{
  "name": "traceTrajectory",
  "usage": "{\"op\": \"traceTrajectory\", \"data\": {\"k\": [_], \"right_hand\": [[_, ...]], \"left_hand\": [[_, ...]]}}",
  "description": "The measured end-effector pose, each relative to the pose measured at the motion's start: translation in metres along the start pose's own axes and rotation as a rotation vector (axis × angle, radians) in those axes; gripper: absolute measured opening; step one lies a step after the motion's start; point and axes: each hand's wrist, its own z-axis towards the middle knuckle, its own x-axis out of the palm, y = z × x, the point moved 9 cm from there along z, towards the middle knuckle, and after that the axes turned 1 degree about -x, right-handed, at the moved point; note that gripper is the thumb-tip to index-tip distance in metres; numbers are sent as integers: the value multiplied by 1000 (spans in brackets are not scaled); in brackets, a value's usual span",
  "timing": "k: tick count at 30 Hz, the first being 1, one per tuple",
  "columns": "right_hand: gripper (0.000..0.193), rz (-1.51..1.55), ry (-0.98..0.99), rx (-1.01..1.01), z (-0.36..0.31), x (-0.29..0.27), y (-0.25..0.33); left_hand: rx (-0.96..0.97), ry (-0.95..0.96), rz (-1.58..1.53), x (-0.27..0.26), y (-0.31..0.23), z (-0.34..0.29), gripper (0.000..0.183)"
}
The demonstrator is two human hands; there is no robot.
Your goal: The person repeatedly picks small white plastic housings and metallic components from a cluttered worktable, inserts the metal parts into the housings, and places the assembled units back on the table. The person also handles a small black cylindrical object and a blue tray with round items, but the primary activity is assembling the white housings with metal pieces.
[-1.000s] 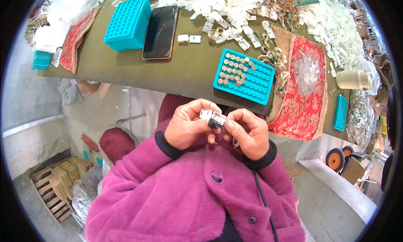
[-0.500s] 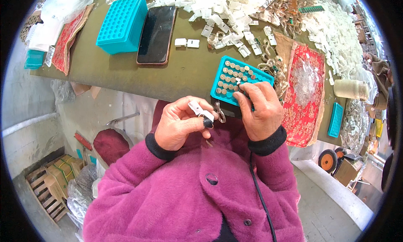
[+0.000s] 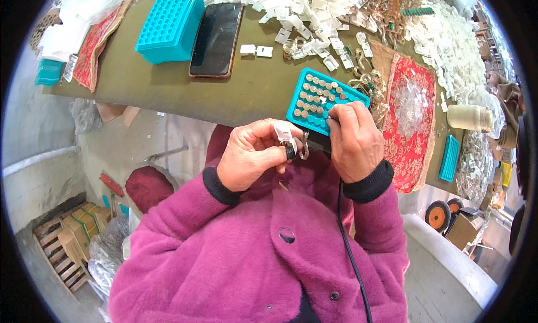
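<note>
My left hand is closed around a small white plastic case with its flap standing up. A black piece shows at the thumb tip, and a looped metallic strip hangs beside the fingertips. Just right of it, my right hand is at the near edge of a teal tray, thumb and forefinger pressed together. Whatever sits in that pinch is hidden by the fingers. Rows of small round silver discs, like button cells, lie in the tray's left part.
Behind the tray spreads a large heap of white plastic cases. A phone lies beside a teal block of stacked trays. Red patterned cloth lies right of my right hand, with a thread spool beyond.
My right hand has drawn back from among the discs to the tray's near right edge. My left hand has shifted slightly right, and the white case is now tilted more upright.
</note>
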Motion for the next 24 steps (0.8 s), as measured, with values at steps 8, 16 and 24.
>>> {"op": "traceTrajectory", "data": {"k": [8,16,24], "right_hand": [[24,571,-122,71,-38,-9,15],[27,533,-220,-50,-51,-15,34],[24,440,-103,-130,-54,-11,48]], "left_hand": [[-75,38,11,2,15,-5,35],[-109,138,-36,17,19,-16,43],[-48,105,0,14,22,-22,36]]}}
